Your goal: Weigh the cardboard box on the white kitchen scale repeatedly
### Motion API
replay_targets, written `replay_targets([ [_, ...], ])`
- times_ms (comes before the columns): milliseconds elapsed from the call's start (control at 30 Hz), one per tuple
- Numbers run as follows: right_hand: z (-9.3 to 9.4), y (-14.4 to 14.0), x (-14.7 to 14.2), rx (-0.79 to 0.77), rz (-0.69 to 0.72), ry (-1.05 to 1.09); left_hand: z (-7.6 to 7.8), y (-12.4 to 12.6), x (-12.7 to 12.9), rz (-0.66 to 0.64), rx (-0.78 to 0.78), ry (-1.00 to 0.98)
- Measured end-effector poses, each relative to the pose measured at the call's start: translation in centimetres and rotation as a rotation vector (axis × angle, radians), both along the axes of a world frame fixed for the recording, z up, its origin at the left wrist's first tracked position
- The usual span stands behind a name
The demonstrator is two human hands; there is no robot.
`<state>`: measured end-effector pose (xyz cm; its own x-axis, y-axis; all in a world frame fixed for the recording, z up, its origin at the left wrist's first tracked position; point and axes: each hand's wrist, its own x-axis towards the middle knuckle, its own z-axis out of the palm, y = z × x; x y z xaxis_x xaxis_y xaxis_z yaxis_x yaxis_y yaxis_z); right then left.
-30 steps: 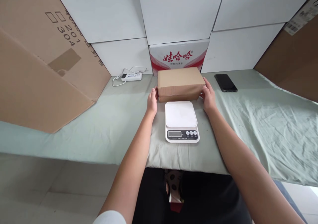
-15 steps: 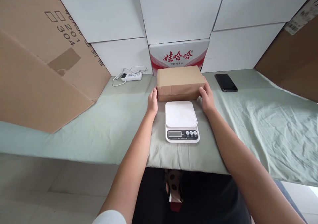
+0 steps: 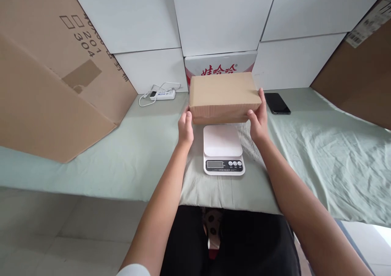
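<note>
Between my two hands is a closed brown cardboard box [image 3: 224,90], held level and lifted above the cloth behind the scale. My left hand [image 3: 185,127] grips its left end, thumb towards me on the front corner. At the right end, my right hand [image 3: 259,119] is closed on the box with its thumb on the front face and fingers along the side. Just in front stands a white digital kitchen scale [image 3: 222,141], its platform bare and its display showing no figures I can read. The box's underside is hidden.
A black phone [image 3: 277,103] lies to the right on the green cloth [image 3: 146,145]. A white power strip [image 3: 163,94] with a cable sits at back left. Large cardboard sheets [image 3: 61,84] flank both sides; a printed carton [image 3: 195,64] and white panels [image 3: 222,19] stand behind.
Both hands have raised the cardboard box from near the table, so it looks larger and covers more of the printed carton. The scale has stayed in place.
</note>
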<state>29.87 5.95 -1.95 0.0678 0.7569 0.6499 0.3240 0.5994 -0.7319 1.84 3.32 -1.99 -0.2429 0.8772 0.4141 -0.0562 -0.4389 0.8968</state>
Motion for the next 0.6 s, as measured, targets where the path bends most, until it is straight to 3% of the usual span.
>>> replay_targets([
  [133, 0.6, -2.9, 1.1, 0.010, 0.027, -0.044, 0.7, -4.1, -0.4, -0.044, -0.015, 0.008],
  [300, -1.5, -6.5, 2.1, 0.040, 0.007, -0.079, -0.3, -9.0, -1.0, -0.120, -0.017, 0.081],
  [433, -3.4, -7.6, 2.0, 0.111, -0.034, -0.068, -1.5, -10.4, -1.1, -0.095, 0.016, 0.114],
  [600, -3.8, -7.9, 2.2, 0.118, -0.050, -0.090, -2.0, -10.5, -1.0, -0.081, 0.000, 0.129],
])
